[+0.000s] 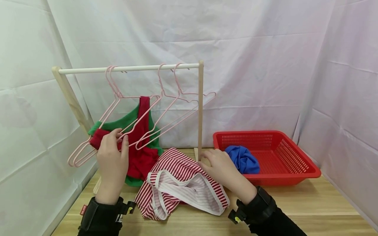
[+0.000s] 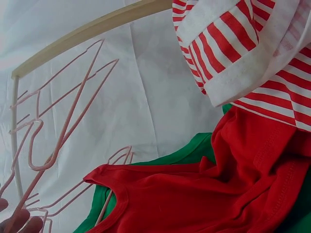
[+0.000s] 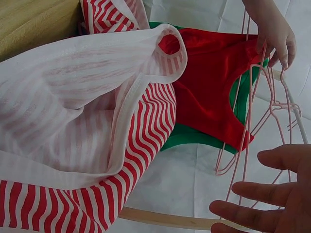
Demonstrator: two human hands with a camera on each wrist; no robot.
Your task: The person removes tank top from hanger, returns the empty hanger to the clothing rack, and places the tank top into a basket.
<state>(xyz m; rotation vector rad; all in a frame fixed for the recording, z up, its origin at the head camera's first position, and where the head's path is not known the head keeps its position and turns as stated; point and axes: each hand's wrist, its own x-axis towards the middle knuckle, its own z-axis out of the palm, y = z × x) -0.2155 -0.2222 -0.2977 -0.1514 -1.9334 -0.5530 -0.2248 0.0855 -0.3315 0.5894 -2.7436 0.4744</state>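
Note:
My left hand (image 1: pixel 113 160) pinches the near end of a pink wire hanger (image 1: pixel 147 113) on the rack, in front of the red tank top (image 1: pixel 141 160). The red top and a green tank top (image 1: pixel 128 117) hang from the two left hangers. My right hand (image 1: pixel 220 165) reaches over the striped garment near the rack's right post, its fingers (image 3: pixel 262 191) spread and holding nothing in the right wrist view. That red-and-white striped garment (image 1: pixel 177 160), white-trimmed, lies crumpled on the table between my hands.
The rack's white rail (image 1: pixel 138 68) runs between two wooden posts, with another empty pink hanger (image 1: pixel 174 108) near its right end. At the right stands a red plastic basket (image 1: pixel 283 179) holding a bundled blue cloth (image 1: pixel 242 159). White sheets (image 1: pixel 251 82) enclose the wooden table (image 1: pixel 327 209).

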